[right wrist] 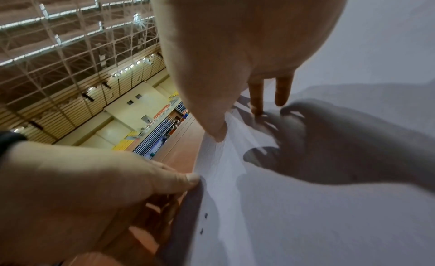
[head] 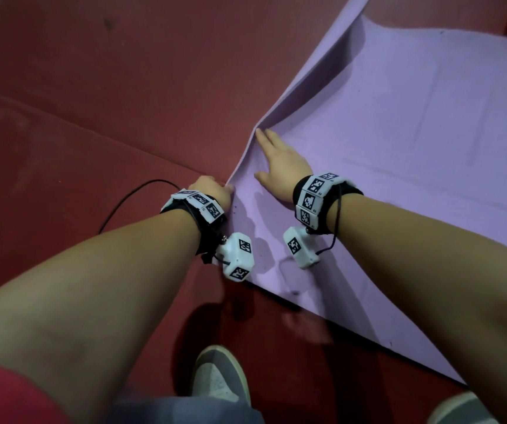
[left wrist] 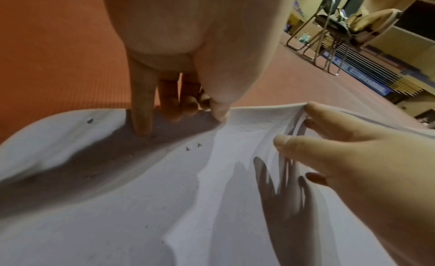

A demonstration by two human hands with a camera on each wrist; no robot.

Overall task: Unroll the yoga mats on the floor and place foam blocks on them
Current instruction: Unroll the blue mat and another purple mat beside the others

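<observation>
The left hand [head: 212, 191] is pinching the raised left edge of the lilac foam yoga mat [head: 414, 166]: in the left wrist view its thumb is lying on top of the edge while its curled fingers [left wrist: 143, 110] are reaching underneath. The right hand [head: 283, 166] is lying on the mat just beside it, palm down, with its fingers [head: 264, 139] spread wide and straight, their tips touching a fold where the lifted edge is rising.

The mat is lying unrolled on the dark red padded floor [head: 78, 102], stretching from the near right toward the far right. Its left edge is curling upward in a long ridge, and faint creases and small dark specks are showing on its surface.

Both wrists are wearing black bands with white blocks carrying black-and-white square code markers [head: 315, 186]; no readable words are showing on them. A thin black cable [head: 123, 203] is looping over the floor to the left of the left wrist. Two grey-and-white shoes [head: 220, 377] are standing at the near edge. In the left wrist view, metal-framed folding chairs [left wrist: 334, 28] are standing far off on the floor.
</observation>
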